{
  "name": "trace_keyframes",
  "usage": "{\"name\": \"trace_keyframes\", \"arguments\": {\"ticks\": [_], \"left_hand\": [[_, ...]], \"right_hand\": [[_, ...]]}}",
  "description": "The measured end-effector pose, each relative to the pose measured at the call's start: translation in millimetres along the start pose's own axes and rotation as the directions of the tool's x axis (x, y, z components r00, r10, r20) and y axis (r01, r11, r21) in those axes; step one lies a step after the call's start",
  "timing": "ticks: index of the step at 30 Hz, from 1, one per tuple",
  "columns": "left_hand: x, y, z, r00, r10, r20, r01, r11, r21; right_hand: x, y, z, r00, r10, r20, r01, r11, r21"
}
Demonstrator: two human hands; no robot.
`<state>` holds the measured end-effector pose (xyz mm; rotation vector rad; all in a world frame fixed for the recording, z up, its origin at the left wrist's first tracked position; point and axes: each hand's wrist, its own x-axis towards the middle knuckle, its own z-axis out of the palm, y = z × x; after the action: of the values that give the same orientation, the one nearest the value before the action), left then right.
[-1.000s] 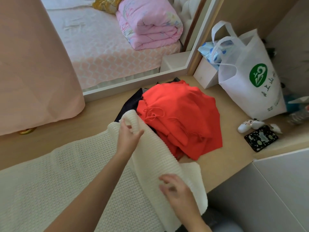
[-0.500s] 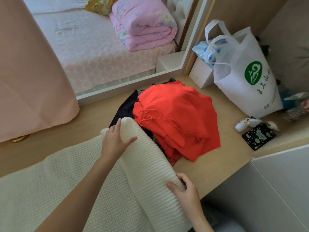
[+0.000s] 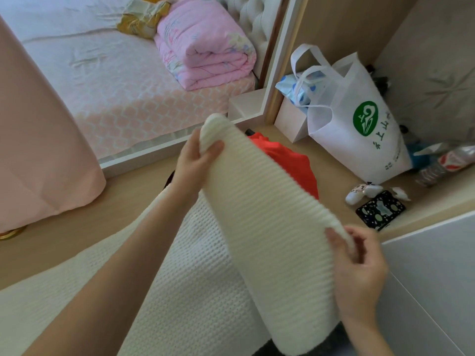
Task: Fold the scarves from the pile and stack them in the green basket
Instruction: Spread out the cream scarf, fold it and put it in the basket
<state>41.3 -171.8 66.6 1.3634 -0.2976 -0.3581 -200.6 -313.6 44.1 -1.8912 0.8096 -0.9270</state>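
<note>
A cream knitted scarf is lifted off the wooden ledge, folded over at its top edge. My left hand pinches the far corner of that fold. My right hand pinches the near corner. The rest of the scarf trails down and to the left across the ledge. Behind the raised scarf lies the pile, a red scarf on top of a dark one, mostly hidden. No green basket is in view.
A white tote bag stands at the back right beside a small white box. A dark patterned case, a small white object and a plastic bottle lie on the ledge. A pink curtain hangs at left.
Both hands have raised the folded edge of the cream scarf up off the ledge, so it now covers most of the red pile. The camera has moved closer.
</note>
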Motion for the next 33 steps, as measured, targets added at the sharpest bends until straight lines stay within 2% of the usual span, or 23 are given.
{"name": "trace_keyframes", "arguments": {"ticks": [3,4,5,6,7,8,9,10,12,14,15,16,17,18,20,21,22,24,27,29,30,31,33], "left_hand": [[27,-1,33,0.997,0.005,0.08,-0.008,0.999,0.038],[34,-6,43,0.993,-0.006,0.116,-0.007,0.994,0.112],[41,-14,51,0.989,-0.037,0.146,-0.003,0.964,0.266],[46,-25,56,0.981,-0.09,0.172,-0.004,0.876,0.482],[48,-38,58,0.972,-0.154,0.177,-0.003,0.746,0.666],[44,-50,58,0.968,-0.202,0.151,0.015,0.642,0.767],[36,-60,56,0.971,-0.206,0.117,0.027,0.588,0.808],[24,-69,52,0.984,-0.151,0.093,0.013,0.583,0.813],[-11,-82,36,0.996,0.081,0.044,-0.085,0.623,0.778],[-54,-98,12,0.96,0.277,-0.037,-0.157,0.644,0.749],[-76,-108,0,0.952,0.297,-0.076,-0.143,0.65,0.747],[-98,-120,-13,0.964,0.252,-0.083,-0.103,0.643,0.759],[-118,-132,-24,0.987,0.147,-0.057,-0.044,0.606,0.795],[-136,-150,-36,1.0,0.007,-0.023,0.016,0.53,0.848],[-167,-187,-64,0.97,-0.243,0.007,0.063,0.281,0.958],[-177,-202,-77,0.961,-0.277,0.013,0.039,0.18,0.983],[-183,-211,-87,0.958,-0.284,0.031,0.006,0.13,0.991],[-187,-215,-98,0.959,-0.279,0.056,-0.037,0.073,0.997],[-179,-215,-102,0.964,-0.26,0.061,-0.05,0.048,0.998],[-175,-214,-98,0.961,-0.273,0.044,-0.03,0.056,0.998],[-173,-211,-93,0.963,-0.265,0.035,-0.016,0.075,0.997],[-168,-203,-84,0.965,-0.263,0.019,0.014,0.126,0.992],[-155,-182,-61,0.981,-0.196,0.01,0.055,0.321,0.945]], "right_hand": [[41,8,-6,0.976,-0.034,-0.217,0.034,0.999,-0.006],[54,15,-6,0.959,-0.075,-0.274,0.058,0.996,-0.067],[65,26,-4,0.95,-0.104,-0.294,0.064,0.988,-0.143],[75,40,0,0.959,-0.111,-0.262,0.05,0.972,-0.23],[81,55,5,0.978,-0.085,-0.19,0.019,0.944,-0.329],[84,68,11,0.994,-0.025,-0.109,-0.023,0.907,-0.42],[82,79,17,0.999,0.035,-0.042,-0.051,0.872,-0.486],[76,86,23,0.998,0.056,0.006,-0.044,0.848,-0.527],[51,91,32,0.996,-0.031,0.084,0.072,0.838,-0.541],[9,97,39,0.986,-0.066,0.155,0.132,0.874,-0.467],[-16,101,42,0.98,-0.028,0.196,0.109,0.903,-0.416],[-41,105,44,0.971,0.031,0.238,0.061,0.926,-0.373],[-64,113,46,0.958,0.083,0.276,0.023,0.933,-0.36],[-86,123,47,0.942,0.104,0.318,0.025,0.925,-0.378],[-119,147,47,0.886,0.094,0.455,0.145,0.874,-0.463],[-130,158,46,0.84,0.117,0.53,0.204,0.837,-0.507],[-137,169,44,0.805,0.15,0.574,0.243,0.8,-0.549],[-140,179,37,0.793,0.207,0.573,0.267,0.727,-0.632],[-133,183,20,0.829,0.27,0.49,0.23,0.634,-0.739],[-128,175,13,0.823,0.293,0.487,0.223,0.622,-0.751],[-125,170,12,0.82,0.263,0.509,0.241,0.648,-0.723],[-119,164,11,0.829,0.217,0.515,0.239,0.696,-0.677],[-93,148,10,0.912,0.156,0.38,0.093,0.823,-0.561]]}}
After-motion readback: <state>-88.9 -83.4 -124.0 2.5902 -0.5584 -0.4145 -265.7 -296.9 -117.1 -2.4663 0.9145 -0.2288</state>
